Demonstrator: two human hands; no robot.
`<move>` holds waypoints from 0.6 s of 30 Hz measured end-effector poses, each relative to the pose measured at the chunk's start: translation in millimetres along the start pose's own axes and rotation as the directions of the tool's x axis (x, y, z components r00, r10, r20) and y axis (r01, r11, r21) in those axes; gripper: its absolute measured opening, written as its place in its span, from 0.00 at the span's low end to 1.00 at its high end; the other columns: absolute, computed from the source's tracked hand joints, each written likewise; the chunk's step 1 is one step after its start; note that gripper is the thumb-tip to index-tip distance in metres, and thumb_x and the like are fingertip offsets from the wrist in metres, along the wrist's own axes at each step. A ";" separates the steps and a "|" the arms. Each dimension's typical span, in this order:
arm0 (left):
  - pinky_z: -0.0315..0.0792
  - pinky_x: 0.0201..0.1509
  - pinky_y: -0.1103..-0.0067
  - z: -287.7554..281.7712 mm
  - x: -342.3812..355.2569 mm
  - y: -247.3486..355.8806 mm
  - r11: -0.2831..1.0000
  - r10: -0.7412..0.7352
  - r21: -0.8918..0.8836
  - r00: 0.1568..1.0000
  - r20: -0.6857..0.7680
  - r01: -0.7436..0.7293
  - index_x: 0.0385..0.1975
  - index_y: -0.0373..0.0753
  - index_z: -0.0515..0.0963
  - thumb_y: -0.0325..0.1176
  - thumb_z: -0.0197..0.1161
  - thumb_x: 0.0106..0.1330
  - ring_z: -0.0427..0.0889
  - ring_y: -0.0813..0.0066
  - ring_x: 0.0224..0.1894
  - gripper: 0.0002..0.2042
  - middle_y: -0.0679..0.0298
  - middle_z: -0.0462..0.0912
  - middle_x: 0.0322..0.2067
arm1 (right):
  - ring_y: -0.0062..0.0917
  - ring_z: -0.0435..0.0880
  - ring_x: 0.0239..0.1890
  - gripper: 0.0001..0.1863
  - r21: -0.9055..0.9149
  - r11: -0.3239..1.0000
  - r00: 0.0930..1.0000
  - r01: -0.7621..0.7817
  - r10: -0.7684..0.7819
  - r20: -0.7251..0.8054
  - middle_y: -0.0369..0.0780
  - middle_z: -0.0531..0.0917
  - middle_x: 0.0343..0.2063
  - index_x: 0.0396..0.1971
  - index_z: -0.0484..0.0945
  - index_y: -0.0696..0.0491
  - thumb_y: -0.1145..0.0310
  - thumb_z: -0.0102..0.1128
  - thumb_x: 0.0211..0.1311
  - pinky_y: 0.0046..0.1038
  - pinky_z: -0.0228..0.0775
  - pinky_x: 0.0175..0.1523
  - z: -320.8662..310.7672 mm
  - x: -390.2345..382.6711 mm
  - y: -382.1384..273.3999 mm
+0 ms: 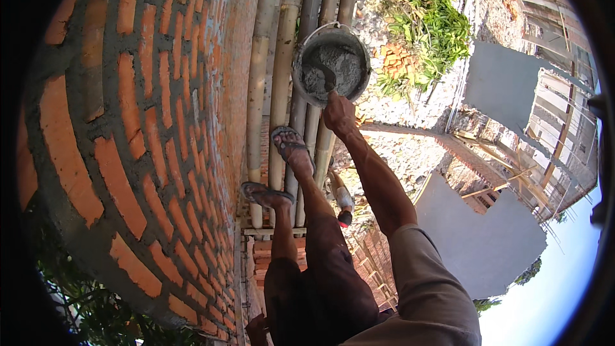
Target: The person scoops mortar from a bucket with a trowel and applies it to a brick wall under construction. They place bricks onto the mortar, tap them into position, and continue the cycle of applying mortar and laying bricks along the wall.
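Note:
My right hand (339, 114) is closed round the handle of a trowel (329, 81) at the near rim of a bucket. The trowel's dark blade reaches down into wet grey mortar (346, 61). The round bucket (366, 80) has a thin wire handle and rests on bamboo poles (279, 83). Low in the picture, left of my legs, a small part of what appears to be my left hand (257, 329) shows; its fingers cannot be made out. On the left rises a brick wall (150, 134) with grey mortar joints.
My sandalled feet (291, 144) stand on the poles, close to the wall. Beyond the poles the ground drops away, with rubble (400, 160), green plants (429, 19) and stacked bricks (398, 61). Below, what looks like a person (343, 198) is partly visible. Unfinished walls (503, 83) stand at right.

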State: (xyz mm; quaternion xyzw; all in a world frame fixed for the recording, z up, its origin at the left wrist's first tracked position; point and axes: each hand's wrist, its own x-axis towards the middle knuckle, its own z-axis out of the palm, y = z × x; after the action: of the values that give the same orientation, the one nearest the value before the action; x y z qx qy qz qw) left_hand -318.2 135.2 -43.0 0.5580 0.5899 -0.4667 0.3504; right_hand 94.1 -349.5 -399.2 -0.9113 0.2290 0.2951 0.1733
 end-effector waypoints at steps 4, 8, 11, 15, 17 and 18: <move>0.71 0.30 0.82 -7.0 4.9 -9.1 0.983 0.066 0.174 0.998 -0.012 -0.063 0.50 0.33 0.78 0.39 0.54 0.70 0.75 0.78 0.30 0.17 0.65 0.79 0.32 | 0.51 0.82 0.36 0.10 0.197 0.980 0.999 -0.038 0.036 0.016 0.57 0.82 0.29 0.27 0.79 0.62 0.70 0.54 0.53 0.45 0.75 0.42 29.2 20.8 -6.7; 0.76 0.33 0.78 -5.8 10.5 -11.8 0.999 0.021 0.029 1.000 -0.019 -0.020 0.50 0.32 0.78 0.39 0.54 0.70 0.79 0.75 0.33 0.18 0.63 0.80 0.34 | 0.24 0.75 0.16 0.11 0.618 0.761 0.962 -0.196 0.027 0.272 0.41 0.76 0.16 0.24 0.77 0.61 0.67 0.58 0.53 0.29 0.68 0.21 11.2 24.0 32.8; 0.79 0.36 0.75 -3.4 6.5 1.1 0.988 0.098 0.120 0.995 0.006 -0.098 0.50 0.32 0.77 0.38 0.53 0.70 0.81 0.71 0.35 0.18 0.58 0.82 0.38 | 0.19 0.74 0.15 0.08 0.696 0.667 0.940 -0.266 0.021 0.340 0.36 0.76 0.15 0.24 0.75 0.58 0.68 0.58 0.54 0.26 0.64 0.18 5.0 9.3 42.8; 0.79 0.37 0.71 0.6 -21.3 31.0 0.989 0.075 -0.128 0.997 -0.029 -0.078 0.49 0.31 0.77 0.42 0.56 0.67 0.83 0.67 0.34 0.20 0.55 0.83 0.37 | 0.18 0.73 0.17 0.10 0.736 0.635 0.957 -0.236 0.019 0.291 0.36 0.76 0.17 0.25 0.77 0.59 0.66 0.60 0.56 0.24 0.65 0.20 -9.6 -31.8 36.5; 0.80 0.39 0.64 4.1 -35.3 48.6 0.971 0.058 -0.231 0.997 -0.043 -0.066 0.43 0.30 0.78 0.52 0.64 0.62 0.85 0.60 0.34 0.26 0.52 0.84 0.35 | 0.18 0.73 0.17 0.10 0.711 0.667 0.962 -0.224 0.035 0.271 0.36 0.76 0.16 0.25 0.76 0.58 0.66 0.60 0.56 0.24 0.64 0.20 -34.2 -54.2 31.8; 0.79 0.38 0.66 6.9 -41.2 55.3 0.972 0.034 -0.227 0.996 -0.082 -0.052 0.42 0.30 0.79 0.52 0.62 0.64 0.83 0.63 0.32 0.25 0.54 0.83 0.31 | 0.18 0.73 0.17 0.10 0.706 0.689 0.968 -0.161 -0.030 0.250 0.36 0.76 0.17 0.26 0.76 0.59 0.66 0.60 0.56 0.25 0.65 0.21 -50.9 -69.3 29.7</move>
State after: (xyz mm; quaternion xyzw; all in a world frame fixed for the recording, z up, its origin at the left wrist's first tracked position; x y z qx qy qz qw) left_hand -259.0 111.8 -15.5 0.5443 0.6407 -0.3657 0.3993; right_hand 52.1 -375.4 -322.8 -0.7181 0.3359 0.2960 0.5329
